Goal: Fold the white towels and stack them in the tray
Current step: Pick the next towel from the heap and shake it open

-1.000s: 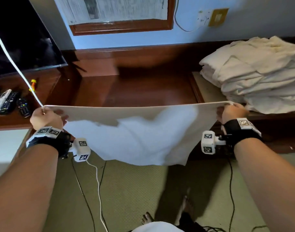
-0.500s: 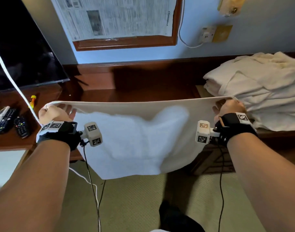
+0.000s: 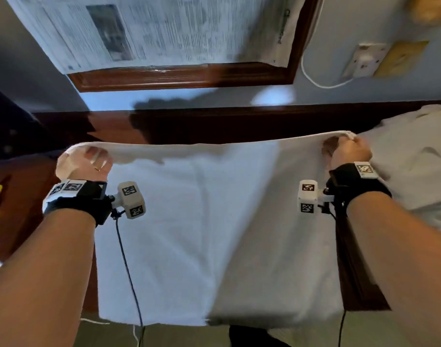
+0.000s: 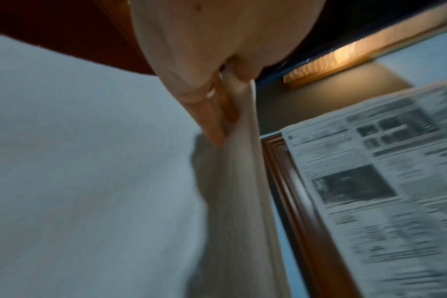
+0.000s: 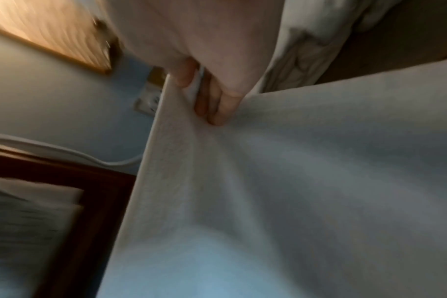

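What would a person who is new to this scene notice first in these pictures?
First, the white towel, stretched wide across the middle of the head view and hanging down. The left hand and the right hand each pinch one top corner. Behind it, a newspaper covers a wooden frame on the wall, and a pile of white towels lies at the right.

The towel (image 3: 214, 221) was soft, matt white cloth with a faint nap, the desk (image 3: 189, 126) behind it dark polished wood with a gloss, the frame (image 3: 189, 76) on the wall the same glossy reddish wood, holding printed matt newspaper (image 3: 151, 28), and the wrist straps (image 3: 349, 181) black fabric.
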Demonstrator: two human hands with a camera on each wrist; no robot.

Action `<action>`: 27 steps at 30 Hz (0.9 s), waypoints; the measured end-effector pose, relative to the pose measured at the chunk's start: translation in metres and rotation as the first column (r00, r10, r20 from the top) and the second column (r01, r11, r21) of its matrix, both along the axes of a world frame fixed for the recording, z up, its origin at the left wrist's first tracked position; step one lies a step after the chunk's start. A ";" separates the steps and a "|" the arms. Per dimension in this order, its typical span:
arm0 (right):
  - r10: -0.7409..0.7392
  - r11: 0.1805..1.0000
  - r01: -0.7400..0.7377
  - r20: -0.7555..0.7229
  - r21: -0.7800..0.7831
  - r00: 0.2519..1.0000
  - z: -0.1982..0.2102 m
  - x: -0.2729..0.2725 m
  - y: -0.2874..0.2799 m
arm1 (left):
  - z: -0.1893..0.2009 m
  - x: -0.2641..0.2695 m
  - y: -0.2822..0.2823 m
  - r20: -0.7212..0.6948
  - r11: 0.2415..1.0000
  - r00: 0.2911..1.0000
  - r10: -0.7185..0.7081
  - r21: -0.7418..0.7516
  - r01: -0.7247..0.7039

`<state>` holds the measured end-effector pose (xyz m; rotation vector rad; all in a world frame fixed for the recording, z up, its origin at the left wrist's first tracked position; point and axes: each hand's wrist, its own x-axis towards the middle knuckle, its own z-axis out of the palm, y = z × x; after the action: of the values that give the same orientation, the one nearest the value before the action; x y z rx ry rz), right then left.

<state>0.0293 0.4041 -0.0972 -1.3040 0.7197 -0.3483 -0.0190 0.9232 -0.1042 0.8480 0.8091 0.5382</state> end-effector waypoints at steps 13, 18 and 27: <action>0.214 -0.196 -0.964 -0.967 -0.181 0.138 -0.232 -0.131 0.007 | -0.214 -0.119 -0.063 -0.989 -0.322 -0.146 -0.036 -0.127 0.938; 0.189 -0.232 -0.950 -0.968 -0.210 0.168 -0.231 -0.105 0.014 | -0.220 -0.079 -0.052 -0.988 -0.331 -0.151 0.032 -0.153 0.931; 0.209 -0.180 -0.943 -0.948 -0.279 0.240 -0.235 -0.060 0.023 | -0.223 -0.048 -0.047 -0.998 -0.429 0.049 -0.048 0.065 0.901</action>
<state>-0.0306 0.4267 -0.3325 -2.9171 0.0544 0.9174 -0.0668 0.8762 -0.3268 2.8204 0.1427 -0.8431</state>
